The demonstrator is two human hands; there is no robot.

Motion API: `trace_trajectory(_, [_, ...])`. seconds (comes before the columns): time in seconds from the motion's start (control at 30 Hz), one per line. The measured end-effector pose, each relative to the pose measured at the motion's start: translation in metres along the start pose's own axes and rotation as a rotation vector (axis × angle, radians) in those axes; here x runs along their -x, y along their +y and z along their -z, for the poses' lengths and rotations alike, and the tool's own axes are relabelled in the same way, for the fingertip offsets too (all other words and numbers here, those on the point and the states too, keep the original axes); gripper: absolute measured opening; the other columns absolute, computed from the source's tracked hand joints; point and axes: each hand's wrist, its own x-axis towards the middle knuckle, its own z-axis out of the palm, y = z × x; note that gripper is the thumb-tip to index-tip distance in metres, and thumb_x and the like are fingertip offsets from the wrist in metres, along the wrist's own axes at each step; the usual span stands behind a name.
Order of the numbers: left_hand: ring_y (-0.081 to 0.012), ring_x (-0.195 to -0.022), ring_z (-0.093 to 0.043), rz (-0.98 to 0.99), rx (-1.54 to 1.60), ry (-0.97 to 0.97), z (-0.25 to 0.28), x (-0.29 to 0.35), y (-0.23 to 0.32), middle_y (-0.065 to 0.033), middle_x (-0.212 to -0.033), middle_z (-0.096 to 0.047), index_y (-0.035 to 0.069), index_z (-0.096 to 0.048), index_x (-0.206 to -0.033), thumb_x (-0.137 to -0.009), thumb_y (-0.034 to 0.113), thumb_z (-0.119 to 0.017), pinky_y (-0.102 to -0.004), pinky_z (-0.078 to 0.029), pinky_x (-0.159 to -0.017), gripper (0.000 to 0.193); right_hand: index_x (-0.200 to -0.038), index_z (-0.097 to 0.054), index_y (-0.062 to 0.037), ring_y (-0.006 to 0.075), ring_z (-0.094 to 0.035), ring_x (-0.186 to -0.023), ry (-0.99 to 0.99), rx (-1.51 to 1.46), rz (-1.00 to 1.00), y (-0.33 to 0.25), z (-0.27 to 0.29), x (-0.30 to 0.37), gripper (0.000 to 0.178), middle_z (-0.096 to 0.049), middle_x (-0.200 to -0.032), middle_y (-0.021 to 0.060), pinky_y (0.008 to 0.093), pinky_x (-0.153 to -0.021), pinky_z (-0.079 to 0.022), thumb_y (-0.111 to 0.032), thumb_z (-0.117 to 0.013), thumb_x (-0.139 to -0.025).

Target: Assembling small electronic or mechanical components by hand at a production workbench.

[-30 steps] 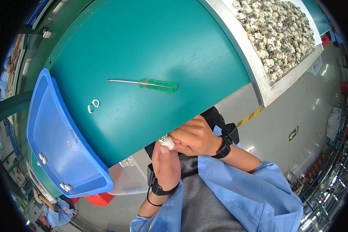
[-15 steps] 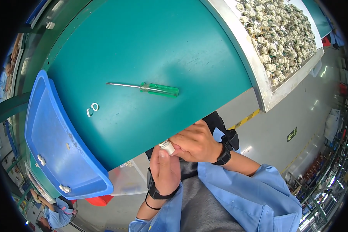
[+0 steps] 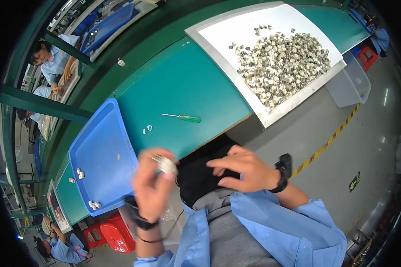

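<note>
My left hand (image 3: pixel 150 192) pinches a small white cylindrical part (image 3: pixel 167 166) between thumb and fingers, just over the right edge of a blue tray (image 3: pixel 103 167). Motion smears both, so the part's details do not show. My right hand (image 3: pixel 250 172) holds nothing; its fingers are stretched out and apart in front of the bench edge. Beyond the hands, a screwdriver with a green handle (image 3: pixel 191 119) lies on the green bench top (image 3: pixel 173 89). Two small white rings (image 3: pixel 149 128) rest to its left.
Several white cylindrical parts (image 3: pixel 94 205) sit in the blue tray. A metal-framed tray (image 3: pixel 243 95) at the back right carries a heap of small cream and metal parts (image 3: pixel 283 66). Red stools (image 3: pixel 117 232) stand at lower left. Other people work beyond the green frame.
My hands have come apart: the left has carried the white part leftward toward the blue tray, and the right has let go and opened. The view has shifted, showing more of both trays.
</note>
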Motion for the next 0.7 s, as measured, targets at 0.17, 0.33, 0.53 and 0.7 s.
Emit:
trace_trajectory(0.17, [-0.0106,-0.077,-0.051,-0.167,-0.278,0.055,0.035,-0.155,-0.015,-0.0046,-0.085,-0.060,-0.003,-0.064,-0.092,-0.083,0.009,-0.066,-0.0250,-0.043,-0.072,0.015,-0.112,-0.069,-0.0023,0.0246,-0.067,-0.081,0.201,0.319,-0.050,0.009,0.093,-0.024,0.027,-0.073,-0.089,0.0060,0.0351,-0.080,-0.046,-0.012,-0.069,-0.086])
trace_trajectory(0.33, [-0.0073,-0.071,-0.053,-0.168,-0.163,0.042,-0.003,-0.313,-0.084,-0.0032,-0.075,-0.061,-0.002,-0.065,-0.095,-0.084,0.014,-0.066,-0.0247,-0.044,-0.065,0.019,-0.107,-0.069,-0.0031,0.0277,-0.063,-0.099,0.419,0.805,-0.219,0.040,0.145,-0.043,0.023,-0.070,-0.103,0.0092,0.0383,-0.089,-0.043,-0.013,-0.068,-0.087])
trace_trajectory(0.53, [-0.0217,-0.087,-0.067,-0.015,-0.438,-0.038,-0.075,-0.437,-0.124,-0.0108,-0.098,-0.072,0.002,-0.063,-0.100,-0.089,0.028,-0.065,-0.0336,-0.049,-0.080,0.028,-0.103,-0.071,-0.0066,0.0275,-0.057,-0.111,0.409,1.039,-0.395,0.067,0.165,-0.063,0.020,-0.063,-0.112,0.0078,0.0406,-0.096,-0.039,-0.013,-0.070,-0.085])
trace_trajectory(0.7, [-0.0306,-0.106,-0.066,-0.204,-0.605,-0.029,-0.114,-0.487,-0.169,-0.0117,-0.114,-0.070,0.006,-0.065,-0.112,-0.088,0.037,-0.067,-0.0394,-0.049,-0.091,0.039,-0.098,-0.072,-0.0082,0.0271,-0.055,-0.110,0.296,1.051,-0.498,0.079,0.171,-0.063,0.017,-0.061,-0.108,0.0059,0.0417,-0.098,-0.036,-0.013,-0.072,-0.082])
